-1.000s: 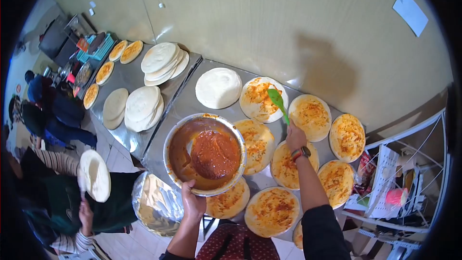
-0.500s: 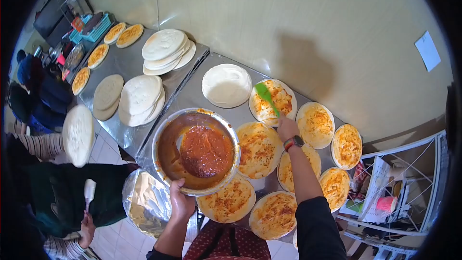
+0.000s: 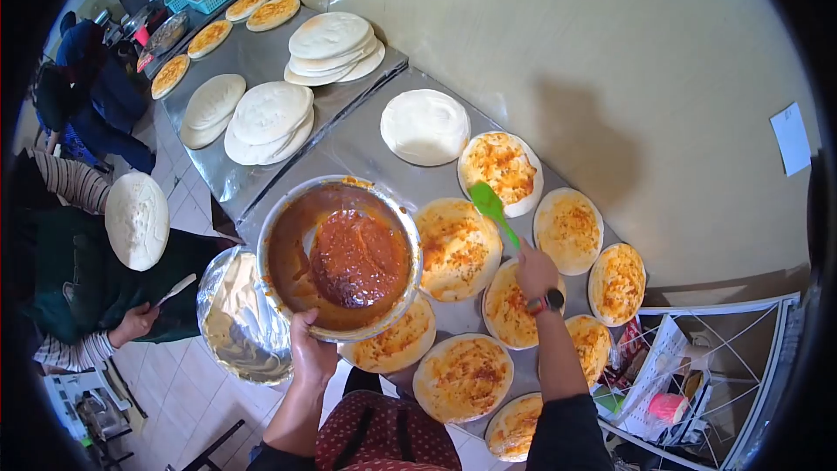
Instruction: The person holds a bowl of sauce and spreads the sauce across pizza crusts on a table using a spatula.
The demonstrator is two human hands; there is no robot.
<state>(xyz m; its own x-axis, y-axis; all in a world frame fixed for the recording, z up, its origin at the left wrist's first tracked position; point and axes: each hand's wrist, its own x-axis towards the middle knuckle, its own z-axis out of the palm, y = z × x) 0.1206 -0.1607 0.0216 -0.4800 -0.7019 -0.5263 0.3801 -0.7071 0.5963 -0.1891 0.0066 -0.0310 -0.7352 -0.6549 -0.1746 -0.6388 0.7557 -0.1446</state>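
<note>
Flat round breads cover two metal tables parted by a dark seam. On the right table (image 3: 357, 144), one plain bread (image 3: 425, 127) lies near the back edge, with nine sauced breads (image 3: 463, 379), some partly hidden, spread toward the front. The left table (image 3: 261, 61) bears three piles (image 3: 331, 35) of plain breads and, farther along, four separate sauced rounds (image 3: 210, 38).

In our hands (image 3: 312, 352) (image 3: 536, 275) we count one bowl (image 3: 284, 244) and one spatula (image 3: 488, 202), on the surface (image 3: 353, 155) beneath them nine sauced flatbreads (image 3: 464, 381) and one plain flatbread (image 3: 425, 127).
</note>
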